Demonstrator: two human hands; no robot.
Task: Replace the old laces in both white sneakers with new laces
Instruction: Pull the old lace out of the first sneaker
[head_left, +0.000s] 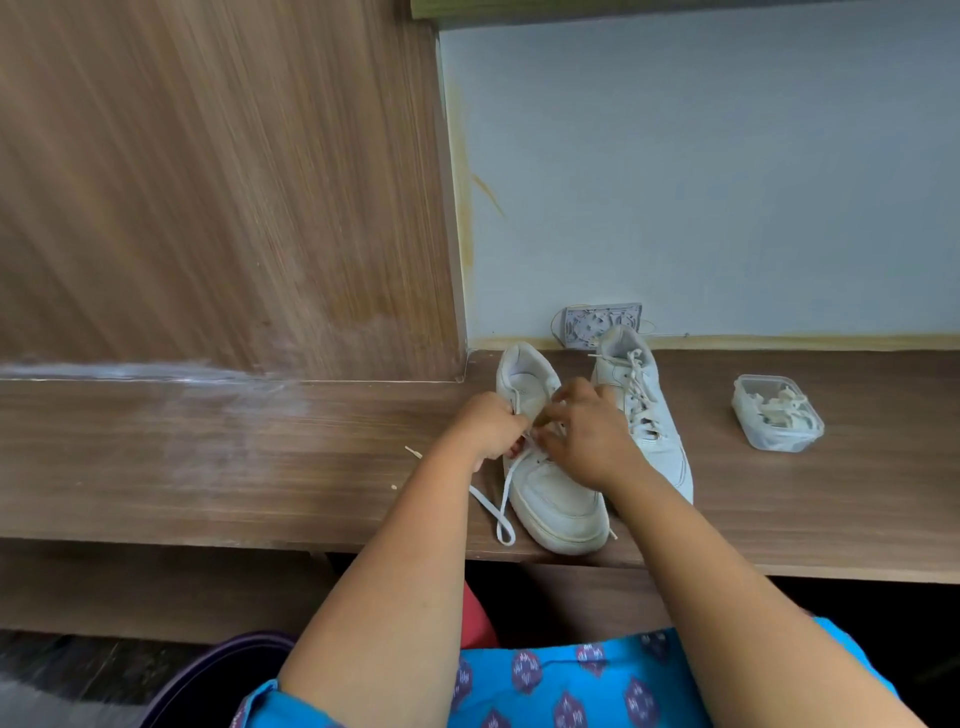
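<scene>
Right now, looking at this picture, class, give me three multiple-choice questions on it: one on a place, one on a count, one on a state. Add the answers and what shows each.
1. Where is the clear plastic container?
A. Right of both sneakers
B. Between the sneakers
C. On the floor

2. How many white sneakers stand on the wooden bench?
A. One
B. Two
C. Three

3. What are the hands doing?
A. Resting on the lap
B. Working a lace at one sneaker
C. Lifting the container

Answers:
1 A: it sits apart, right of the right sneaker.
2 B: a pair, side by side.
3 B: left hand and right hand meet over the left sneaker, its white lace trailing.
</scene>
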